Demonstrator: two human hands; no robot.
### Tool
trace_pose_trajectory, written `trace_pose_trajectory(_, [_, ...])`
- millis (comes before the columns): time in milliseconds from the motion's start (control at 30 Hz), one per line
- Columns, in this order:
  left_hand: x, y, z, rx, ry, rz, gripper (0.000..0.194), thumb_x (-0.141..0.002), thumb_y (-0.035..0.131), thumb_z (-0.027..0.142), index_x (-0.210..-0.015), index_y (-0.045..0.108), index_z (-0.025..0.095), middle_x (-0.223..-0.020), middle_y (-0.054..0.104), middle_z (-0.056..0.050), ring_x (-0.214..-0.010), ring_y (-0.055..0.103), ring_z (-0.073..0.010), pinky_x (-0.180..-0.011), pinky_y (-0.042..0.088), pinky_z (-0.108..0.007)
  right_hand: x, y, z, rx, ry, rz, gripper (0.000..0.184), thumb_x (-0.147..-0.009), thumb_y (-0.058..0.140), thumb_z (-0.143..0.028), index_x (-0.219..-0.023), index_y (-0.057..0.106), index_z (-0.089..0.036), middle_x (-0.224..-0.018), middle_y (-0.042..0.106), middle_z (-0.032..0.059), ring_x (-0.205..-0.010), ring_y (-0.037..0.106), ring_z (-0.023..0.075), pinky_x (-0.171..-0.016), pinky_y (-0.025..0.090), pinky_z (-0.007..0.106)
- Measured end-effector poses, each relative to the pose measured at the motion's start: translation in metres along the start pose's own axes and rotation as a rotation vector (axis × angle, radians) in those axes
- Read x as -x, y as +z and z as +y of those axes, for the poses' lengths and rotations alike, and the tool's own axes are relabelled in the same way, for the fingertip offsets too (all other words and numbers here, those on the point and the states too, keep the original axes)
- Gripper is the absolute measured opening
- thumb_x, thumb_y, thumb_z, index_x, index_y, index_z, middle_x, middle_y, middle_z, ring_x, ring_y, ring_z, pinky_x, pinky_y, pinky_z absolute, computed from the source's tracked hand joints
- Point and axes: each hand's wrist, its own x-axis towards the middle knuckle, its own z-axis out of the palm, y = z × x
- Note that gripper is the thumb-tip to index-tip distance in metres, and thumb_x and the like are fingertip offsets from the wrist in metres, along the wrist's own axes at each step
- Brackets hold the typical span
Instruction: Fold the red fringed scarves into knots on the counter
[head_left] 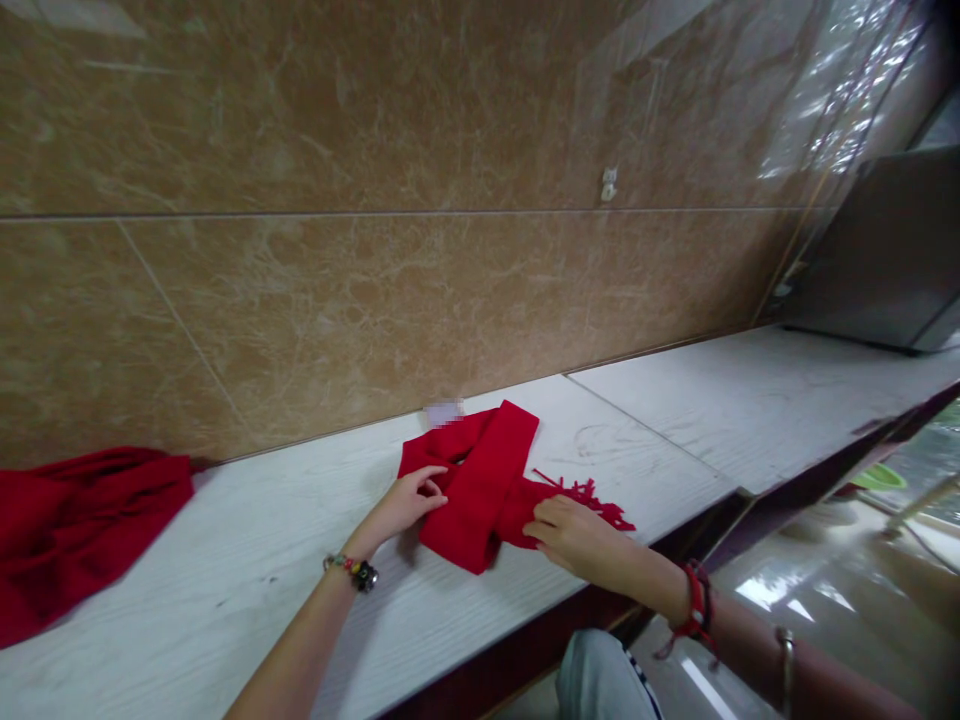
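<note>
A red scarf (pixel 474 508) lies on the white counter in front of me, one folded strip crossing over another. Its fringed end points right, toward the counter's front edge. My left hand (pixel 405 502) is at the scarf's left side, thumb and fingers curled closed on the cloth edge. On the fringed part, just short of the fringe, my right hand (pixel 574 538) pinches the fabric with bent fingers. Its fingertips are partly hidden by the hand itself.
More red cloth (pixel 82 530) lies bunched on the counter (pixel 262 560) at the left. A brown marble-look wall (pixel 375 290) rises behind. A small pale label (pixel 444 412) sits by the wall. A dark grey box-shaped object (pixel 877 250) stands far right. My knee (pixel 604 675) is below the front edge.
</note>
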Motion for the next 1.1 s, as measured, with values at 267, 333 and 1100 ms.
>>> trace_pose_trajectory(267, [-0.003, -0.031, 0.014, -0.452, 0.252, 0.361, 0.032, -0.08, 0.04, 0.029, -0.105, 0.059, 0.02, -0.105, 0.057, -0.007, -0.099, 0.049, -0.0196, -0.092, 0.034, -0.033, 0.013, 0.006, 0.009, 0.192, -0.091, 0.028, 0.02, -0.081, 0.043, -0.007, -0.086, 0.06, -0.018, -0.08, 0.054, 0.0055, -0.074, 0.048, 0.0171, -0.064, 0.039, 0.029])
trace_pose_trajectory(333, [-0.01, -0.046, 0.011, -0.456, 0.279, 0.274, 0.034, -0.082, 0.037, 0.031, -0.105, 0.059, 0.021, -0.113, 0.056, -0.006, -0.107, 0.045, -0.019, -0.096, 0.03, -0.032, 0.007, 0.0, 0.012, 0.223, -0.131, 0.054, 0.018, -0.083, 0.044, -0.01, -0.078, 0.059, -0.018, -0.077, 0.054, 0.0049, -0.073, 0.047, 0.0178, -0.064, 0.038, 0.03])
trace_pose_trajectory(1100, [-0.024, -0.048, -0.023, -0.486, -0.06, 0.315, 0.04, -0.077, 0.046, 0.041, -0.106, 0.053, 0.014, -0.097, 0.059, -0.01, -0.091, 0.054, -0.0213, -0.082, 0.04, -0.033, -0.036, 0.011, 0.042, -0.375, 0.349, 0.067, 0.05, -0.073, 0.054, -0.022, -0.121, 0.043, -0.014, -0.11, 0.055, 0.0131, -0.102, 0.05, 0.024, -0.088, 0.038, 0.041])
